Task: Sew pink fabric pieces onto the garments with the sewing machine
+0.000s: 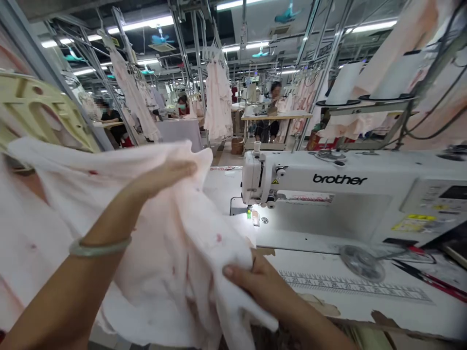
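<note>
A pale pink garment [171,272] with small red marks hangs between both hands in front of a white sewing machine [339,189]. My left hand [164,177], with a pale bangle on the wrist, is raised and lies against the upper part of the cloth, fingers extended along it. My right hand [251,282] is lower, near the table's front edge, its thumb pinching a fold of the same garment. The needle area [251,214] is lit, just right of the cloth.
The white worktable [328,296] carries a printed ruler strip, a metal disc [359,260] and red-handled tools [430,279]. A yellow plastic frame [44,112] stands at left. Pink garments hang on overhead rails [219,97]; other workers sit at tables behind.
</note>
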A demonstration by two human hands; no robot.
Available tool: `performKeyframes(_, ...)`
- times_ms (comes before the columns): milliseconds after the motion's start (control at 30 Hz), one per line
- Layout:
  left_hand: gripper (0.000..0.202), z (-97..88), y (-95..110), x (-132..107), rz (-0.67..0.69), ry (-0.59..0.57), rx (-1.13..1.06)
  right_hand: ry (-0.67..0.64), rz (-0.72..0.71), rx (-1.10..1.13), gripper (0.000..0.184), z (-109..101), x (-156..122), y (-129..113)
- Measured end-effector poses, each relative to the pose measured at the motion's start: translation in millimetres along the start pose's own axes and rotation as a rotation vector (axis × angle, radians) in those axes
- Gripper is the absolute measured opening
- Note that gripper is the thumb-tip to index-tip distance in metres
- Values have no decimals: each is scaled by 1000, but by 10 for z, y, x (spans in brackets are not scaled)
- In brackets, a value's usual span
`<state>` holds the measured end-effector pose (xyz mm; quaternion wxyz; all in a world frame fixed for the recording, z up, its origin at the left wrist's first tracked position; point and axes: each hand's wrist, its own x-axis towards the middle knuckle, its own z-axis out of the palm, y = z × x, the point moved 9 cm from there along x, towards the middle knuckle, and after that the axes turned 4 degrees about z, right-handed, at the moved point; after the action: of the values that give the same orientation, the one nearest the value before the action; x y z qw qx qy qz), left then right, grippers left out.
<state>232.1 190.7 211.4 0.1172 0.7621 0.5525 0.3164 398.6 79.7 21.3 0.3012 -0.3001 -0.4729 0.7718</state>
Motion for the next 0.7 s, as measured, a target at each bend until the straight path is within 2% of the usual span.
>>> performKeyframes(67, 54, 555, 88, -203, 106, -264, -78, 71, 2, 65, 50, -135, 28, -108)
performKeyframes(133, 57, 1055, 226, -513, 209, -563, -222, 71, -5, 97, 49, -193, 61, -246)
performKeyframes(200, 47, 1328, 295, -750, 203, -751, -394, 57, -21, 140, 50, -215, 97, -361)
performKeyframes(233, 40, 1368, 285, -790, 170, -766, -445, 57, -38, 174, 51, -220, 115, -400)
performKeyframes(300, 31, 1298, 199, -738, 106, -661, -445, 59, -92, 260, 58, -203, 149, -423)
performKeyframes(400, 28, 985, 46, -564, 44, -380, -325, 51, -166, 349, 76, -62, 184, -276)
performKeyframes(500, 28, 690, 1, -450, 14, -172, -204, 21, -33, 252, 87, 229, 213, 125)
performKeyframes(567, 25, 481, 19, -375, 8, -36, -119, -16, 26, 171, 81, 405, 186, 278)
performKeyframes(633, 24, 203, 35, -291, -1, 161, -67, -99, 0, 192, 74, 529, 112, 198)
performKeyframes(700, 30, -117, 18, -236, -37, 421, 37, -149, -28, 298, 73, 512, 15, -31)
